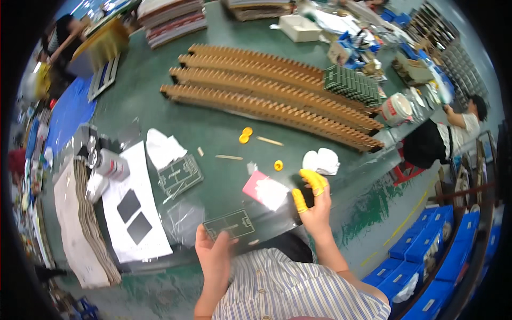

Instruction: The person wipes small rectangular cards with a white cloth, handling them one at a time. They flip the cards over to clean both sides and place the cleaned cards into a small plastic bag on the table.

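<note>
Holding a thin dark panel (pixel 234 224) at lower centre of frame, at the near table edge. Left hand (pixel 213 256) is pinching its lower left corner, fingers closed on it. Right hand (pixel 314 205), with yellow finger cots (pixel 312 181) on the fingertips, is sitting at the panel's right end over a dark sheet; I can't tell if it's actually clamping anything or just touching.

Progress, judging only from what's lying around:
- 4 long rows of brown slotted racks (pixel 266 96) are stretching across upper centre, looking loaded end to end, with a smaller green batch (pixel 352 85) standing at their right end. I'm reading that as finished stock.
- 1 similar panel in a clear bag (pixel 180 176) is lying left of centre, another empty-looking bag just below it. Probably waiting.
- Pink card (pixel 256 186) with white tissue is sitting just beside the right hand; loose yellow cots (pixel 245 135) and small sticks are scattered mid-table.
- White paper (pixel 133 213) with 2 dark squares is lying at lower left.

I'm guessing bulk done, a few pieces left.
</note>
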A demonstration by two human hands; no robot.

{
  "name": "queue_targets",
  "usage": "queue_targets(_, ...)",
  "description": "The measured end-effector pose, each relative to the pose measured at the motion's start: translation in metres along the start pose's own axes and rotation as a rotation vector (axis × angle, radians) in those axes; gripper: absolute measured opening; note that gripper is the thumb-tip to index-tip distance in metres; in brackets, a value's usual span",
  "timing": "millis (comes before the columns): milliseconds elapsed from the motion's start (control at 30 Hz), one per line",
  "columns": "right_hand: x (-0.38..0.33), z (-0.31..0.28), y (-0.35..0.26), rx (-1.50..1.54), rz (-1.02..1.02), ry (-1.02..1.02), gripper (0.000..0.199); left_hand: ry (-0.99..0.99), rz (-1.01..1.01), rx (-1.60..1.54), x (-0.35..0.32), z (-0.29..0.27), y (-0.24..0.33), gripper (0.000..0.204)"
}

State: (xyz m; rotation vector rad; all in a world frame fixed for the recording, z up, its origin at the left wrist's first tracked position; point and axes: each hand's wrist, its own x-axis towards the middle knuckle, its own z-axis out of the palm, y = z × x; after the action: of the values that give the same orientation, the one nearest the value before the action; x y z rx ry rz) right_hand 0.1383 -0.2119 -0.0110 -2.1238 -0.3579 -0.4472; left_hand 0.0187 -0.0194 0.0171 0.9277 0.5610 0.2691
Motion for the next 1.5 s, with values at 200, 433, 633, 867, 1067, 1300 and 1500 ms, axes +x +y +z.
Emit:
queue_targets(200, 0.005, 0.000, -0.010, -0.093, -0.147, -0.154, 0.038, 0.038, 0.003, -0.006, -0.006, -0.003, -0.003, 0.027)
queue_targets(433, 0.006, 0.004, -0.014, -0.103, -0.149, -0.252, 0.037, 0.016, 0.014, -0.030, -0.003, -0.001, -0.006, 0.023)
queue_targets(633, 0.011, 0.011, -0.021, -0.105, -0.115, -0.280, 0.035, 0.012, 0.008, -0.020, -0.004, -0.001, -0.005, 0.022)
queue_targets(867, 0.008, 0.011, -0.018, -0.108, -0.119, -0.280, 0.030, 0.017, 0.018, -0.033, -0.006, -0.002, -0.005, 0.021)
queue_targets(1067, 0.007, 0.011, -0.020, -0.134, -0.129, -0.282, 0.030, 0.028, 0.011, -0.030, -0.007, -0.003, -0.005, 0.021)
queue_targets(1300, 0.006, 0.013, -0.020, -0.161, -0.170, -0.266, 0.030, 0.026, 0.028, 0.044, -0.010, -0.001, -0.006, 0.024)
queue_targets(1500, 0.007, 0.013, -0.020, -0.113, -0.128, -0.265, 0.034, -0.034, 0.030, 0.023, -0.011, -0.003, -0.005, 0.029)
